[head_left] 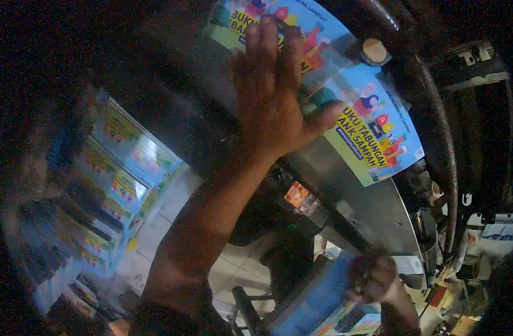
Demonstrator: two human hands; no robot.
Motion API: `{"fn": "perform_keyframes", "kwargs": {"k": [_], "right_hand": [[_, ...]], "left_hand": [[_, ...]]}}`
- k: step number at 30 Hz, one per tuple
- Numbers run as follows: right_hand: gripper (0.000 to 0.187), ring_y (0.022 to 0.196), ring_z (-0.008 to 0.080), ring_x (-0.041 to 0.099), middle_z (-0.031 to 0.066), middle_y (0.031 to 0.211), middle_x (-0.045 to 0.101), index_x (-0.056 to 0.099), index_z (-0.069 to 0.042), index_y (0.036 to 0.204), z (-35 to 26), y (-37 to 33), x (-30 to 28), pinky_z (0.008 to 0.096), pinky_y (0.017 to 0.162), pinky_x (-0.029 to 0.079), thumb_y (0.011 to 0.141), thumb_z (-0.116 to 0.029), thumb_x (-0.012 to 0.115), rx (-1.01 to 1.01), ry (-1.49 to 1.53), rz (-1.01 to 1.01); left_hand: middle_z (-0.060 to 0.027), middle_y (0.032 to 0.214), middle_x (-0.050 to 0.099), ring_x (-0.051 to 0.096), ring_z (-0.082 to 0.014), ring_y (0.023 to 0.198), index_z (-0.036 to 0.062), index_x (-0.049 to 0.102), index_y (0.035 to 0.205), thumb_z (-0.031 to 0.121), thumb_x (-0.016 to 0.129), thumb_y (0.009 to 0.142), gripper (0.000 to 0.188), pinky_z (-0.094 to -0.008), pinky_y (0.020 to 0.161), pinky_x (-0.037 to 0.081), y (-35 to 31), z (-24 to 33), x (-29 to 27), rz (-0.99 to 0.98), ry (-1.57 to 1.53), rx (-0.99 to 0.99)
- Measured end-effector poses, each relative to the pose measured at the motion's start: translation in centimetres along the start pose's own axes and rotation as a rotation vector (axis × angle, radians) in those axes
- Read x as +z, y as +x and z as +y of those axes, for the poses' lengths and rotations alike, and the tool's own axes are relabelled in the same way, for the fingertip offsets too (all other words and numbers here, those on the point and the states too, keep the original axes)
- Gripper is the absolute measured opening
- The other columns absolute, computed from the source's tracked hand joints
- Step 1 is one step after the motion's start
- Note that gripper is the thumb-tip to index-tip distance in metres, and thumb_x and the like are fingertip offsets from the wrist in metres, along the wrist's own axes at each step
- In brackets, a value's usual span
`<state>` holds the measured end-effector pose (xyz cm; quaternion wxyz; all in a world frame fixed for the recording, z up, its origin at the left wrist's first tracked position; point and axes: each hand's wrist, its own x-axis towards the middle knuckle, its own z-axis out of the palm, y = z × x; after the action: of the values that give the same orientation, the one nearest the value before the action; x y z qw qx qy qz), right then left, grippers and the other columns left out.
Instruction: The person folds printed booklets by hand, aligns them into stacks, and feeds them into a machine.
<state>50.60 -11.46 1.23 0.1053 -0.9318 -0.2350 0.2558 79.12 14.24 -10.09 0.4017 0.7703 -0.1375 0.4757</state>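
Note:
My left hand (pixel 270 95) reaches up and forward with its fingers stretched out and thumb spread. It lies over a colourful printed sheet (pixel 329 39) on a grey metal table (pixel 374 210). Its thumb overlaps the edge of a second printed sheet (pixel 379 131), blue and green with drawn figures and yellow lettering. Lower right, my right hand (pixel 377 277) is dark and blurred, its fingers curled. It is at the edge of a blue-topped pile of printed sheets (pixel 312 297). What its fingers close on is hidden.
Stacks of similar printed sheets (pixel 119 162) stand at the left above a tiled floor (pixel 239 269). A curved metal bar (pixel 441 112) runs along the table's right side, near a round wooden-looking knob (pixel 374 51). Cluttered shelves (pixel 447 297) fill the lower right.

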Motion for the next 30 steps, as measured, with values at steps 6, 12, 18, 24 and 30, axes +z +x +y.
{"fn": "perform_keyframes", "kwargs": {"k": [6, 12, 18, 24, 30], "right_hand": [[0.025, 0.067, 0.0195, 0.060, 0.0015, 0.077, 0.062, 0.064, -0.013, 0.080, 2.6, 10.7, -0.6, 0.0347, 0.061, 0.051, 0.064, -0.030, 0.073, -0.297, -0.268, 0.482], [0.022, 0.065, 0.0214, 0.061, 0.0044, 0.075, 0.062, 0.064, -0.009, 0.078, 2.5, 11.1, -0.3, 0.0340, 0.059, 0.050, 0.065, -0.025, 0.069, -0.348, -0.282, 0.486], [0.021, 0.064, 0.0195, 0.061, 0.0036, 0.073, 0.062, 0.064, -0.008, 0.077, 2.5, 11.7, -0.6, 0.0324, 0.057, 0.049, 0.062, -0.022, 0.069, -0.381, -0.256, 0.486], [0.018, 0.061, 0.0173, 0.059, 0.0016, 0.071, 0.061, 0.063, -0.011, 0.074, 3.0, 11.8, -0.2, 0.0295, 0.053, 0.047, 0.063, -0.023, 0.070, -0.412, -0.283, 0.523], [0.015, 0.059, 0.0163, 0.058, 0.0000, 0.069, 0.060, 0.060, -0.014, 0.070, 2.8, 11.6, -0.3, 0.0286, 0.053, 0.048, 0.066, -0.025, 0.069, -0.372, -0.311, 0.531]], "left_hand": [[-0.0320, 0.139, 0.022, 0.019, -0.0486, 0.130, -0.0023, 0.026, 0.136, 0.062, 0.064, 0.067, 0.102, -0.0595, 0.105, 0.015, -0.3, 0.5, -1.0, -0.139, 0.053, 0.008], [-0.0316, 0.141, 0.018, 0.017, -0.0504, 0.131, -0.0007, 0.019, 0.140, 0.069, 0.062, 0.067, 0.110, -0.0607, 0.104, 0.017, -1.1, 0.6, -1.9, -0.263, 0.097, -0.100], [-0.0315, 0.141, 0.018, 0.017, -0.0504, 0.131, -0.0004, 0.019, 0.140, 0.069, 0.062, 0.067, 0.109, -0.0609, 0.103, 0.017, -0.6, 0.3, -2.0, -0.261, 0.100, -0.078], [-0.0314, 0.140, 0.019, 0.017, -0.0504, 0.131, -0.0001, 0.020, 0.140, 0.069, 0.062, 0.067, 0.109, -0.0612, 0.103, 0.017, -0.7, 0.4, -2.1, -0.257, 0.098, -0.075], [-0.0314, 0.140, 0.019, 0.018, -0.0504, 0.130, 0.0002, 0.020, 0.139, 0.069, 0.062, 0.067, 0.108, -0.0615, 0.103, 0.017, -0.5, 0.4, -1.8, -0.248, 0.095, -0.073]]}}
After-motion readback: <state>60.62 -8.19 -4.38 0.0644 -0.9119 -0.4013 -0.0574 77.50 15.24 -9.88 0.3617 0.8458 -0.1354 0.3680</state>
